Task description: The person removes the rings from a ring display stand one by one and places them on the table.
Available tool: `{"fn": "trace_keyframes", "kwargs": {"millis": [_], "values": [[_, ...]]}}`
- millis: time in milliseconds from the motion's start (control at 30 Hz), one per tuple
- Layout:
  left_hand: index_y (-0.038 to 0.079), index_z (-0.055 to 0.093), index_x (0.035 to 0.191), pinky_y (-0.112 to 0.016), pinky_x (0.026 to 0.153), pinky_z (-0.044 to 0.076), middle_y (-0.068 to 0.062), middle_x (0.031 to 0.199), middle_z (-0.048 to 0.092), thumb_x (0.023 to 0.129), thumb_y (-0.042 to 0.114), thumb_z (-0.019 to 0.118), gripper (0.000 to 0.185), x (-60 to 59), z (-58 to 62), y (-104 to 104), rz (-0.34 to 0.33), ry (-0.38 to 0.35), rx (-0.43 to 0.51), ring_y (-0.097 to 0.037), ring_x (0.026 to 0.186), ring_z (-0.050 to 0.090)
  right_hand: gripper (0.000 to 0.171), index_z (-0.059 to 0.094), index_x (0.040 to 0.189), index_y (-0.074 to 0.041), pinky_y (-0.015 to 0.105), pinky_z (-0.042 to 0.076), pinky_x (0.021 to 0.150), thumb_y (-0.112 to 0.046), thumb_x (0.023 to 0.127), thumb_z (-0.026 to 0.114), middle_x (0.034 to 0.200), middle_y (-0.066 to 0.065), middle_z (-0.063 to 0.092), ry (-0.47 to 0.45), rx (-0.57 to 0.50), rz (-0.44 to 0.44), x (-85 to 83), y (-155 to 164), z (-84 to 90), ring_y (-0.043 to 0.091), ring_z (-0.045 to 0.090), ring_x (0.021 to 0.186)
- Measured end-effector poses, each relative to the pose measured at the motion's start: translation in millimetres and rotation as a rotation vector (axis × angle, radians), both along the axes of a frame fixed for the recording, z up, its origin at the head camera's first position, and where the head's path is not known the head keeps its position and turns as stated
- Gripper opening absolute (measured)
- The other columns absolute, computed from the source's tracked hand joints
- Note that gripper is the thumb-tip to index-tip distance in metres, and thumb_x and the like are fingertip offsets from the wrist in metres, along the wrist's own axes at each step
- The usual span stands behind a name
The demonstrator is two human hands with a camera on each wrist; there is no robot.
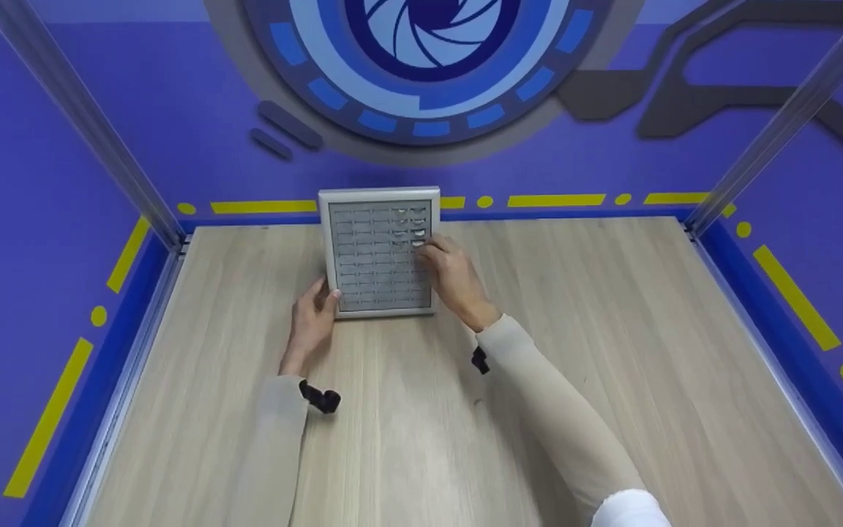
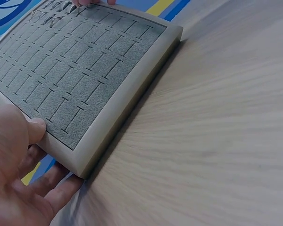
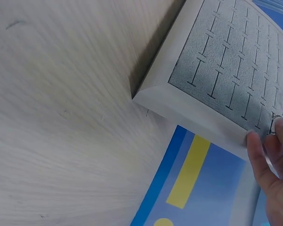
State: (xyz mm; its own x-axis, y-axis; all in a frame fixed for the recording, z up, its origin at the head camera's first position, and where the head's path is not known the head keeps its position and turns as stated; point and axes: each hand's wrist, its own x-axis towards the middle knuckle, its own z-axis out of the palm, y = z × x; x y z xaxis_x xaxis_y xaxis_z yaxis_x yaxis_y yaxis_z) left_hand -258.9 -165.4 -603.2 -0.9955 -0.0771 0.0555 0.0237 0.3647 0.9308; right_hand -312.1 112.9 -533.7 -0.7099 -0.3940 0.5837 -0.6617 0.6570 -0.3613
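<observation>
A ring display tray (image 1: 363, 274), with a pale frame and a grey slotted pad, stands tilted up near the back wall in the head view. My left hand (image 1: 307, 326) grips its lower left edge, thumb on the front of the frame and fingers behind, as the left wrist view shows. Several silvery rings (image 1: 419, 233) sit in slots of the two right-hand columns near the top. At the right column, just below them, my right hand (image 1: 458, 278) pinches a ring (image 3: 273, 124) against the pad; the fingertips partly hide it.
The tray's lower edge rests on a light wood tabletop (image 1: 582, 366). Blue walls (image 1: 195, 132) with yellow markings enclose the back and sides, with metal posts (image 1: 780, 132) at the corners. Black wrist mounts (image 1: 323, 399) are on both sleeves.
</observation>
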Motion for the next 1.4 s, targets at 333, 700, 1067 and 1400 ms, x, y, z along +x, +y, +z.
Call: {"fn": "trace_keyframes", "kwargs": {"millis": [333, 700, 1067, 1400], "values": [[-0.003, 0.041, 0.161, -0.052, 0.125, 0.041, -0.027, 0.161, 0.049, 0.112, 0.020, 0.057, 0.056, 0.6, -1.0, -1.7, 0.003, 0.014, 0.005, -0.042, 0.147, 0.051, 0.016, 0.076, 0.107, 0.003, 0.032, 0.063, 0.091, 0.011, 0.101, 0.063, 0.112, 0.012, 0.068, 0.058, -0.032, 0.067, 6.4, 7.4, -1.4, 0.025, 0.070, 0.106], [-0.003, 0.041, 0.161, -0.052, 0.123, 0.043, -0.024, 0.162, 0.049, 0.113, 0.019, 0.056, 0.056, 0.4, -0.7, -1.9, -0.014, 0.041, 0.003, -0.040, 0.146, 0.053, 0.013, 0.077, 0.101, 0.003, 0.034, 0.064, 0.079, 0.003, 0.104, 0.065, 0.100, 0.010, 0.069, 0.073, -0.050, 0.064, 13.8, 25.3, -6.6, 0.023, 0.071, 0.091], [-0.001, 0.040, 0.162, -0.050, 0.125, 0.041, -0.024, 0.161, 0.051, 0.113, 0.022, 0.056, 0.057, -0.2, 0.9, -2.2, -0.002, -0.006, 0.014, -0.038, 0.147, 0.052, 0.010, 0.078, 0.097, -0.001, 0.033, 0.064, 0.074, 0.003, 0.101, 0.070, 0.098, 0.011, 0.070, 0.058, -0.069, 0.069, 18.5, 48.3, -22.8, 0.022, 0.072, 0.086], [-0.001, 0.039, 0.163, -0.048, 0.127, 0.039, -0.022, 0.164, 0.048, 0.113, 0.023, 0.057, 0.058, -0.9, 0.7, -2.4, -0.002, -0.022, 0.032, -0.037, 0.149, 0.050, 0.011, 0.079, 0.093, 0.001, 0.031, 0.063, 0.066, 0.005, 0.099, 0.070, 0.096, 0.013, 0.070, -0.012, -0.089, 0.050, 19.5, 62.6, -42.9, 0.023, 0.071, 0.080]]}}
